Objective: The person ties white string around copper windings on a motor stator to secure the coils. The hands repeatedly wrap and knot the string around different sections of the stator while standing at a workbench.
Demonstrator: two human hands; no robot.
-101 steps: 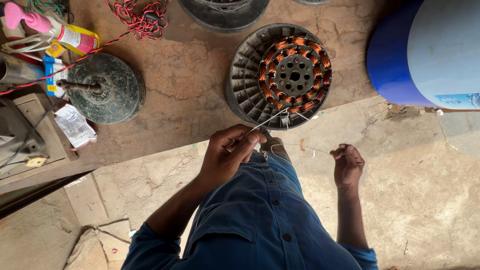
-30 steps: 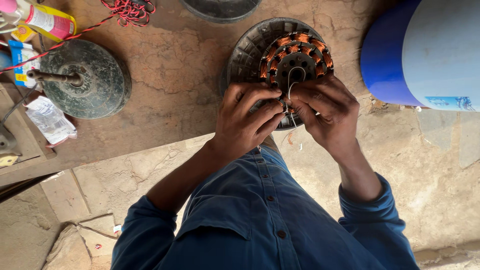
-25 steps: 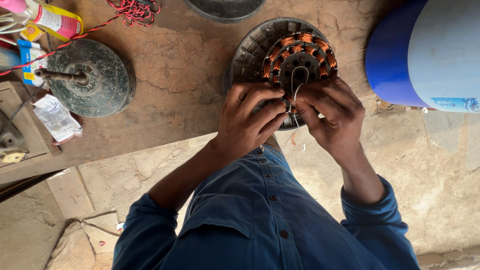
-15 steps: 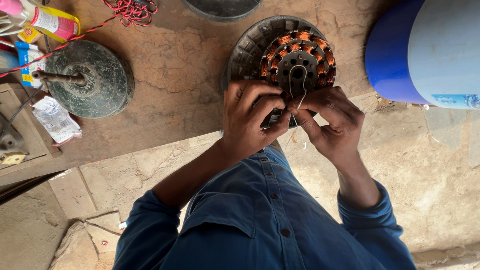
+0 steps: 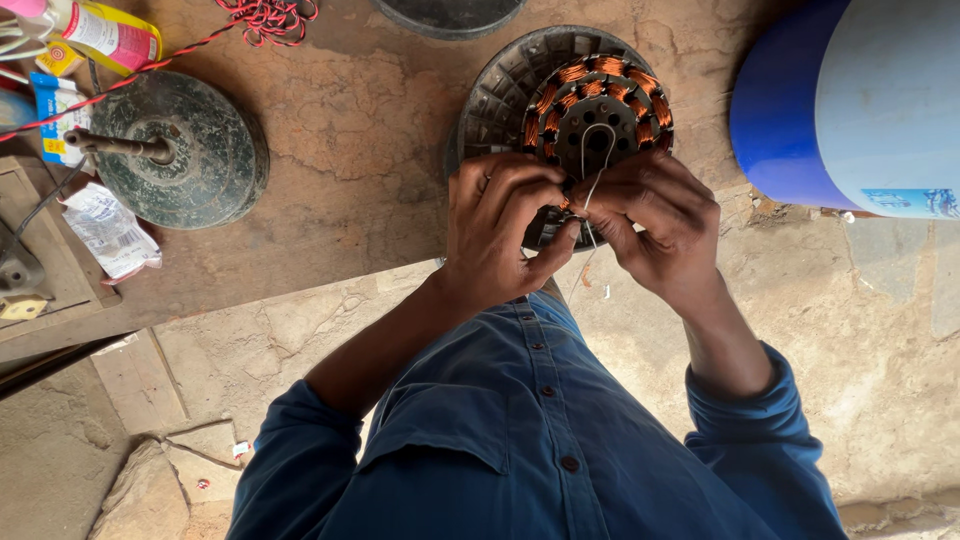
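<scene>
View from above of 2 bare hands at work on a fan motor [image 5: 600, 105], which lies on the cracked concrete floor [image 5: 370, 150] directly ahead of the person. The motor consists of a dark ribbed round housing with a ring of orange copper coils set around a perforated metal hub. A thin pale wire [image 5: 597, 160] rises in a narrow loop over the hub and comes down to the near edge of the coil ring, where both hands meet.

The left hand [image 5: 505, 235] rests against the near left part of the housing, its fingers curled together and its thumb and fingertips pinched at the wire's lower end. The right hand [image 5: 655, 225] sits just beside it, touching it at the fingertips, fingers likewise bent inward and closed on the same wire (the exact contact point is hidden by the knuckles). Both forearms emerge from rolled blue shirt sleeves [image 5: 540, 450].

Surroundings: a second round motor cover [image 5: 185, 150] with a short shaft lies well to the left; beyond it, a yellow spray can [image 5: 105, 30], a red wire [image 5: 265, 15] and a crumpled plastic packet [image 5: 110, 230]. A large blue barrel [image 5: 850, 100] stands to the right of the motor, near but apart from it.
</scene>
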